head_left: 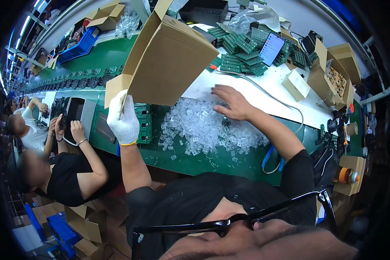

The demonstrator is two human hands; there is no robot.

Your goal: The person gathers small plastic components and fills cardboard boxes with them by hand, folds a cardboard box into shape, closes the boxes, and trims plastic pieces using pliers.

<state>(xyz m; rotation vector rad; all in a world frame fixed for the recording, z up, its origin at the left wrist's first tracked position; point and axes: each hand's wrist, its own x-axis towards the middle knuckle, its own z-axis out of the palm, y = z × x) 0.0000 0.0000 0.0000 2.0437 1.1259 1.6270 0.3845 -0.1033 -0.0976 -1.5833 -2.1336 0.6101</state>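
My left hand [124, 123], in a white knitted glove, grips a flap of a brown cardboard box [171, 63]. The box is tilted up above the bench, its bottom or side facing me; its inside is hidden. Below and to the right of it, a heap of small clear plastic pieces [195, 128] spreads over the green bench top [242, 167]. My bare right hand [233, 103] is at the far edge of the heap, fingers stretched out and apart, holding nothing. Whether its fingertips touch the pieces, I cannot tell.
Green circuit boards [242, 47] are piled at the back, a lit phone [271, 48] on them. A grey cable [286, 99] curves across on the right, near an open carton [331, 78]. Blue-handled pliers [268, 158] lie at the front. Co-workers sit at the left.
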